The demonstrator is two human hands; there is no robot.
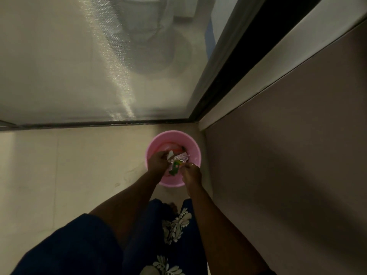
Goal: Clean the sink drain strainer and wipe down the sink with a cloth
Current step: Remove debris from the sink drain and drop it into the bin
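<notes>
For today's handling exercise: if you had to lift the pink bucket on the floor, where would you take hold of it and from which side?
Grip the pink bucket by its rim, coming from above on the far side. It stands upright with its mouth open upward, so the rim is exposed there. The near rim is covered by the left hand and right hand with a shiny wrapper, and the wall crowds its right. No handle shows.

A pink plastic bucket [191, 140] stands on a pale tiled floor [69, 165], in a corner between a frosted glass door [69, 66] and a brown wall [297, 155]. Wrappers [179, 158] lie inside it.
</notes>
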